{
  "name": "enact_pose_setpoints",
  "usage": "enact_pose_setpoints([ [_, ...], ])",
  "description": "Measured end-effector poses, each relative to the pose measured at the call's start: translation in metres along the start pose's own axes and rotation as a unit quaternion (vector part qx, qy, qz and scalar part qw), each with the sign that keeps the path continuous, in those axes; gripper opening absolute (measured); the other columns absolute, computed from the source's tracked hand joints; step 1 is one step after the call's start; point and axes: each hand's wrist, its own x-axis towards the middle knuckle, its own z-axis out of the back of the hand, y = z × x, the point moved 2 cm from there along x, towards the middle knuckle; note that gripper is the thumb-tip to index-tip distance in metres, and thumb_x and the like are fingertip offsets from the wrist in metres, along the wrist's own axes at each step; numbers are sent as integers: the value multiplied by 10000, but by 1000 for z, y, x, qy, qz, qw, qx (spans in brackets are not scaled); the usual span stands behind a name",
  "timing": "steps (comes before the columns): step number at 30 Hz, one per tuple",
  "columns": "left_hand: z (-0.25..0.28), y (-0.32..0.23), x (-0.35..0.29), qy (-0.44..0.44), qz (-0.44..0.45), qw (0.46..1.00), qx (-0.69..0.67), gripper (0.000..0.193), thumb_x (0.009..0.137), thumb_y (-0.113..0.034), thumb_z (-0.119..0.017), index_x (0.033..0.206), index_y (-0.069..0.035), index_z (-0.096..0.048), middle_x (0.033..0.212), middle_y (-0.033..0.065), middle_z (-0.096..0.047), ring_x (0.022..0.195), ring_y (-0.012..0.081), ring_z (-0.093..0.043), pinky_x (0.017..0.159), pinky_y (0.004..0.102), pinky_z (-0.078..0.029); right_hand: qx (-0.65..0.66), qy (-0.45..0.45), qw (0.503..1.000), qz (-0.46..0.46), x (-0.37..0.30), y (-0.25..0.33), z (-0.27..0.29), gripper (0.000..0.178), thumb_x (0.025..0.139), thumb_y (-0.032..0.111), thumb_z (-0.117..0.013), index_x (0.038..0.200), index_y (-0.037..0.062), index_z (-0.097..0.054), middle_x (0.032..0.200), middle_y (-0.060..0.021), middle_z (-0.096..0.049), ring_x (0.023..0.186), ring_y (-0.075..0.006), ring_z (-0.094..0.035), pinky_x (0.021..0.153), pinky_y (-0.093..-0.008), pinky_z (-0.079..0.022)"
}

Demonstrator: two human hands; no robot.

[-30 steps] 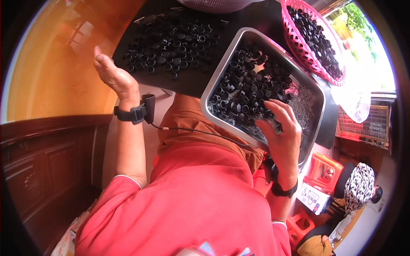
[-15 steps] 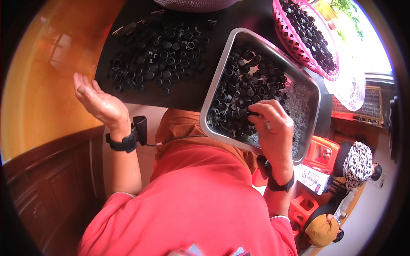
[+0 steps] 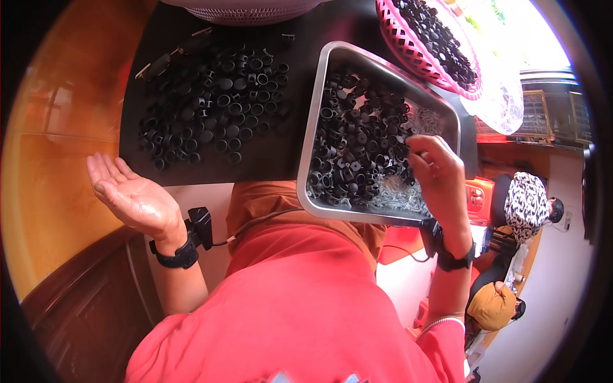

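My left hand (image 3: 137, 198) is held palm up left of the dark table's near edge, its fingers stretched out and nothing in it. Over the right part of a metal tray (image 3: 308, 150) is my right hand (image 3: 442, 172), thumb and fingers drawn together. Something dark shows at its fingertips, too small to make out. Inside the tray lie many small black round plastic parts (image 3: 364, 131), some ring-shaped, along with a heap of clear thin plastic bits (image 3: 399, 195). More black rings and caps (image 3: 236, 108) are spread over the table left of the tray.
A pink basket (image 3: 408, 54) of black parts stands beyond the tray, beside a clear plastic bag (image 3: 501, 105). At the far edge is a pale purple basket (image 3: 249, 14). Two other people sit at the right near a red stool (image 3: 479, 198). A wooden wall (image 3: 64, 134) borders the left.
My right hand has moved right across the tray, away from the black parts and over the clear bits. My left hand stays open, a little lower in view. The whole view has shifted slightly.
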Motion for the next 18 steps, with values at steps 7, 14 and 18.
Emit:
enact_pose_setpoints([
  [7, 7, -21, -3, -30, -75, 996, 39, 546, 945, -351, -341, 1336, 30, -316, 1407, 227, -294, 1326, 338, -262, 1097, 446, -186, -151, 57, 986, 45, 22, -10, -19, 289, 742, 82, -669, 1022, 58, -601, 860, -163, -573, 818, -379, -573, 732, -419, -454],
  [14, 1, -38, -17, 197, -106, 966, -126, 368, 939, -198, -327, 1086, 94, -495, 1158, 271, -514, 806, 262, -559, 747, 330, -461, -69, 22, 997, 8, 36, -15, -7, 198, 760, 28, -659, 942, 23, -582, 889, -123, -569, 636, -254, -564, 606, -326, -458],
  [18, -36, -57, -37, 387, 117, 888, -219, 244, 913, -124, -414, 1023, 63, -526, 1001, 210, -539, 742, 191, -555, 713, 295, -474, -128, 48, 987, 88, 54, -18, -14, 231, 727, 19, -665, 943, 31, -582, 916, -136, -576, 777, -328, -591, 689, -382, -459],
])
